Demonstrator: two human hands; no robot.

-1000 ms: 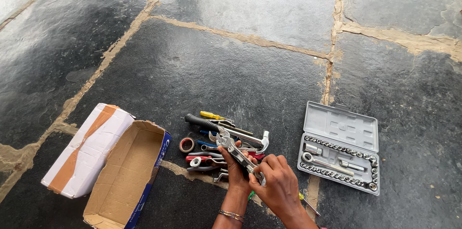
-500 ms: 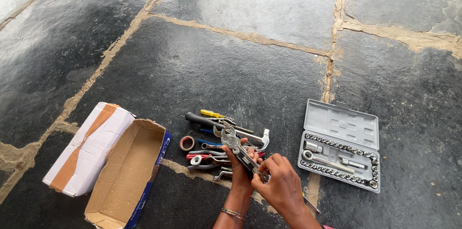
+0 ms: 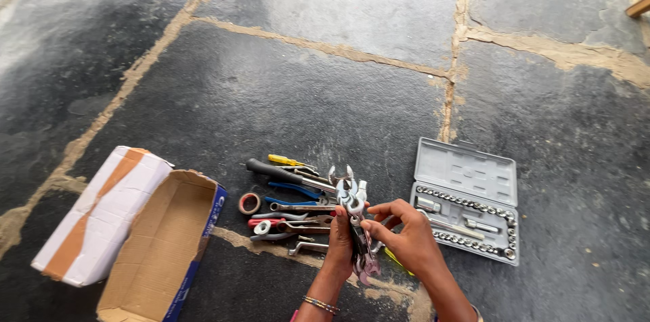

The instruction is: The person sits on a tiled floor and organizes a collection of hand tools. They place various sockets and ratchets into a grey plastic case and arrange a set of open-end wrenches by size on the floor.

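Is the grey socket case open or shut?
Open. The socket case lies on the stone floor, lid folded back, rows of sockets showing.

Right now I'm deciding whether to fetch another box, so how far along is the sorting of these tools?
Early stage. Done: the cardboard box lies open and empty, and the socket set case sits open with its pieces seated. In hand: both the left hand and right hand grip a bundle of spanners. Left: the hammer, tape roll and other loose tools on the stone floor.
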